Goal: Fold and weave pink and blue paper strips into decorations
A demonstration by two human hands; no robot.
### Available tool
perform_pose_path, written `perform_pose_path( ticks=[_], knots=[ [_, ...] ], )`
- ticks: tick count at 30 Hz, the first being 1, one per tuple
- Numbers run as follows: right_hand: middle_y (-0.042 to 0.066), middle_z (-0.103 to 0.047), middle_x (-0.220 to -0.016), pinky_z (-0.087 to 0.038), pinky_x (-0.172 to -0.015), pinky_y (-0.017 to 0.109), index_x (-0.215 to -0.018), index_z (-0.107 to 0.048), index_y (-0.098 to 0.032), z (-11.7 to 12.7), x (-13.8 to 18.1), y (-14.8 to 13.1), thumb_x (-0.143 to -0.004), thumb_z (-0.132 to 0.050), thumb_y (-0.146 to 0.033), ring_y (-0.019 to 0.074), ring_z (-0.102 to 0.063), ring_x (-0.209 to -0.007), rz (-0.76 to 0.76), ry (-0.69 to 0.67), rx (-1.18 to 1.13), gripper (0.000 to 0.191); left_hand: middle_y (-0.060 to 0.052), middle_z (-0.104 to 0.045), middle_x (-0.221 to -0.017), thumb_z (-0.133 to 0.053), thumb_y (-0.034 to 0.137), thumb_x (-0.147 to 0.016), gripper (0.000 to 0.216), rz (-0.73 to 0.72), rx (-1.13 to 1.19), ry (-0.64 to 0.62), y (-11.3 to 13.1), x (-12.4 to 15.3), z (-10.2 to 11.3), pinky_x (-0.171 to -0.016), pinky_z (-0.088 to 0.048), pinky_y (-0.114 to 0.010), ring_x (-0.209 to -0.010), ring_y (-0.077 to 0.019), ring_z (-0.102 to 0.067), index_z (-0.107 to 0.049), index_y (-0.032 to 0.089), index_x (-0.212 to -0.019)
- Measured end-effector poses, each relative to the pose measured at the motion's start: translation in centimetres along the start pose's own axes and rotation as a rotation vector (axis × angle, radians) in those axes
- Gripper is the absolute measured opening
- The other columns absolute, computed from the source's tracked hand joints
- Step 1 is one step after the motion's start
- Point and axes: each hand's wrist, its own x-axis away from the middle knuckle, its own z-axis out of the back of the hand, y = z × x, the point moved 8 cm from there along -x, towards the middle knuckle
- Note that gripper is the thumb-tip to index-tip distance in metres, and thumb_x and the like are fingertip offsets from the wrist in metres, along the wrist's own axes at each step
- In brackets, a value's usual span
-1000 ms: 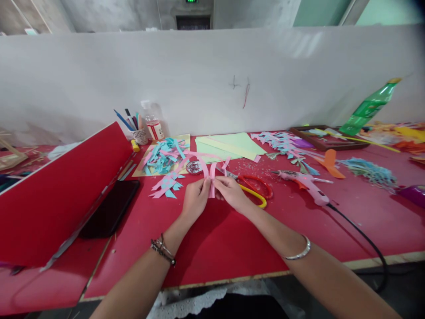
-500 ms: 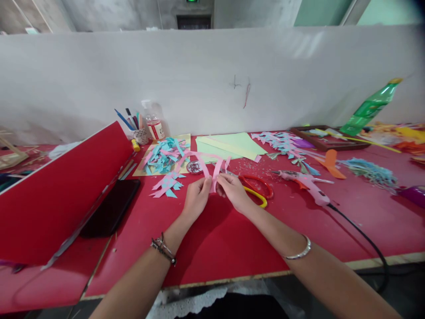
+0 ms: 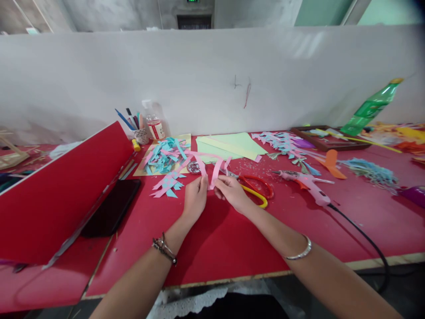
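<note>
Between my hands are pink paper strips (image 3: 217, 170), joined to a woven pink and blue paper piece (image 3: 170, 181) that trails off to the left. My left hand (image 3: 195, 197) pinches one strip between thumb and fingers. My right hand (image 3: 231, 190) is closed on another pink strip close beside it. Just right of my right hand lie scissors with red and yellow handles (image 3: 259, 188), their blades partly hidden behind the fingers. A heap of cut blue and pink strips (image 3: 166, 155) rests on a yellow sheet, beyond the woven piece.
Pale green paper sheets (image 3: 229, 146) lie at the back. A pink glue gun (image 3: 308, 184) with a black cord is on the right, near a finished-looking woven paper chain (image 3: 282, 142). A black phone (image 3: 111, 208) leans by a red board (image 3: 66, 190). A green bottle (image 3: 372, 108) tilts at the back right.
My left hand has shifted slightly left, widening the gap between the hands. The strips are spread a little further apart at the fingertips. Other things stay put.
</note>
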Motion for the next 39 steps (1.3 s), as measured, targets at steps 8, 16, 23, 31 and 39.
perform_pose_path(
  ticks=[8,16,23,31,39],
  knots=[
    [-0.007,-0.041,-0.04,-0.028,-0.04,0.019,-0.053,-0.041,-0.018,0.7,-0.2,0.1,-0.074,-0.041,-0.033,0.0052,-0.036,-0.037,-0.018,0.081,-0.022,0.027,0.004,-0.037,-0.052,-0.031,0.036,-0.082,0.034,-0.024,0.069,0.004,0.2,-0.2,0.3,-0.049,-0.027,-0.02,-0.05,-0.0081,-0.035,-0.039,0.016,-0.056],
    [-0.007,-0.039,-0.038,-0.027,-0.039,0.017,-0.048,-0.04,-0.017,-1.2,0.4,-0.7,-0.071,-0.042,-0.021,0.0044,-0.036,-0.036,-0.001,-0.167,0.082,0.023,0.005,-0.038,-0.057,-0.033,0.036,-0.083,0.025,-0.028,0.165,0.079,0.5,-0.4,1.2,-0.048,-0.028,-0.019,-0.048,-0.0075,-0.033,-0.044,0.017,-0.069],
    [-0.005,-0.04,-0.044,-0.03,-0.042,0.019,-0.053,-0.045,-0.017,-1.8,0.6,-0.8,-0.074,-0.044,-0.032,0.0062,-0.038,-0.041,0.027,-0.233,0.172,0.027,0.004,-0.037,-0.059,-0.03,0.032,-0.085,0.023,-0.191,0.109,0.137,2.4,-0.3,2.5,-0.054,-0.032,-0.02,-0.053,-0.0091,-0.037,-0.043,0.018,-0.072],
    [0.002,-0.051,-0.098,-0.044,-0.066,0.024,-0.112,-0.036,-0.029,3.1,-1.0,-0.8,-0.075,-0.044,-0.042,0.0105,-0.053,-0.073,0.108,0.152,-0.266,0.04,0.0,-0.047,-0.064,-0.035,0.028,-0.083,0.024,-0.423,-0.246,-0.33,3.7,1.0,-1.8,-0.057,-0.032,-0.021,-0.06,-0.011,-0.043,-0.049,0.016,-0.068],
    [0.004,-0.053,-0.095,-0.042,-0.068,0.025,-0.084,-0.059,-0.02,1.5,-0.9,-0.8,-0.077,-0.046,-0.037,0.014,-0.05,-0.084,0.134,-0.104,-0.342,0.022,-0.003,-0.047,-0.074,-0.038,0.026,-0.083,0.025,-0.486,-0.107,-0.325,4.5,1.2,-1.5,-0.066,-0.038,-0.022,-0.07,-0.0113,-0.046,-0.053,0.014,-0.067]
  ],
)
